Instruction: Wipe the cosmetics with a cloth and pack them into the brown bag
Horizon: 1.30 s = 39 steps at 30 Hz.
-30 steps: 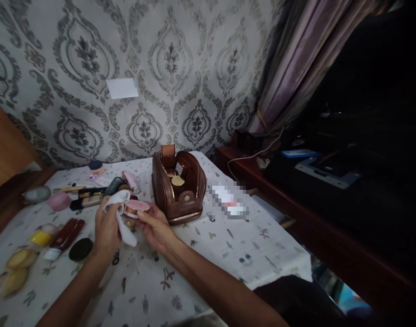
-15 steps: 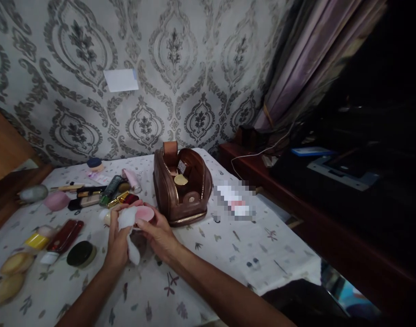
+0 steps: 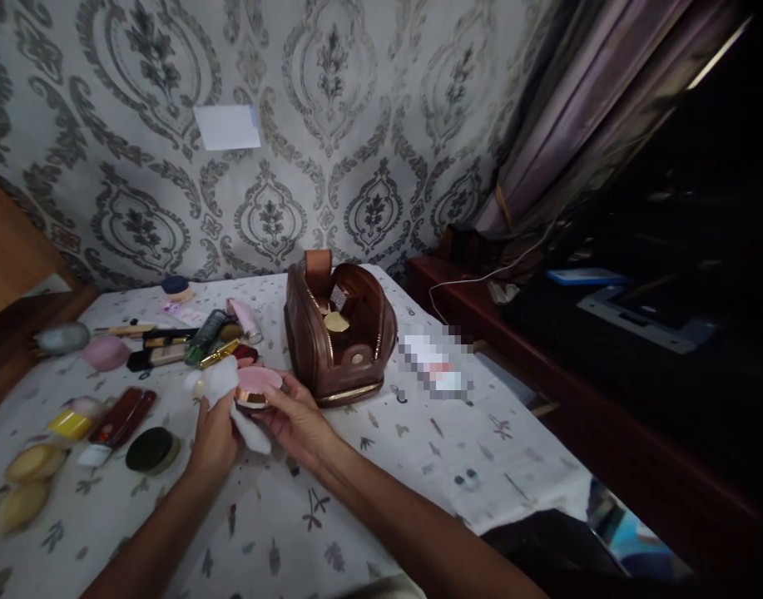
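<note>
From my end, looking through the head cam, I've got both hands busy near the middle of the tabletop [image 3: 418, 478]. My right hand [image 3: 299, 416] is clamped on a round pink-topped case [image 3: 260, 383] with a shiny copper-coloured side, thumb over the near right edge. My left hand [image 3: 215, 437] is closed around a bunched white cloth [image 3: 255, 434], which sits right against the case's left side. Can't really make out the left fingertips, the cloth hides them.

Just beyond and to the right there's a brown bag [image 3: 347, 384], unzipped wide, with a gold round piece [image 3: 337, 322] inside. Left of my hands I see a dark round jar [image 3: 152, 451], then a red bottle [image 3: 124, 416] lying down, white cap toward me. Farther back, a green bottle [image 3: 206, 337] lies near a pink tube [image 3: 245, 320].
</note>
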### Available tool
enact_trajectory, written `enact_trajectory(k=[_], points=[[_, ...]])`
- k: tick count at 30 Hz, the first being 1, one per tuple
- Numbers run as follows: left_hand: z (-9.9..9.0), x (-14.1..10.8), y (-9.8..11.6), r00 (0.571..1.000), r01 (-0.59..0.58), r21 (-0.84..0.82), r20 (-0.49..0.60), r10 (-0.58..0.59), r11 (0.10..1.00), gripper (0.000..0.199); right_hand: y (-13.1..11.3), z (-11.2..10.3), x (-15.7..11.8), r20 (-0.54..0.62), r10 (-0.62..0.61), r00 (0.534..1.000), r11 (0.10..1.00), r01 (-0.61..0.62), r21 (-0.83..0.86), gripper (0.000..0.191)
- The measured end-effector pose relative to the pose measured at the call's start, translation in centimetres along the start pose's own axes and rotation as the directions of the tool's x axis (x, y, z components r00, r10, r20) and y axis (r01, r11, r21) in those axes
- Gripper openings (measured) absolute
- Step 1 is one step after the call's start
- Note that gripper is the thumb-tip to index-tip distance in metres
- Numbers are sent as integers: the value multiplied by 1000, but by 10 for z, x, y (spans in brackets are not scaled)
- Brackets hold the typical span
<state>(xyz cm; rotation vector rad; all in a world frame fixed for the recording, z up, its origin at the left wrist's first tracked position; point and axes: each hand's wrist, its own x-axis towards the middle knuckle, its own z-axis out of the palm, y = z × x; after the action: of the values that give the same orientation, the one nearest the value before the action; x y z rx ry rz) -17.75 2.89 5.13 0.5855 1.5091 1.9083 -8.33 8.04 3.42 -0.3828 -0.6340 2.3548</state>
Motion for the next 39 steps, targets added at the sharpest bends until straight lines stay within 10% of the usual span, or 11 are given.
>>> enact_trajectory(k=[16, 39], points=[[4, -1, 3, 997, 41, -186, 67, -29, 982, 45, 0, -4, 2, -125, 82, 989, 996, -79, 33, 32], [-2, 7, -3, 999, -4, -237, -38, -5, 971, 41, -2, 7, -5, 5, 80, 997, 997, -80, 6, 37]])
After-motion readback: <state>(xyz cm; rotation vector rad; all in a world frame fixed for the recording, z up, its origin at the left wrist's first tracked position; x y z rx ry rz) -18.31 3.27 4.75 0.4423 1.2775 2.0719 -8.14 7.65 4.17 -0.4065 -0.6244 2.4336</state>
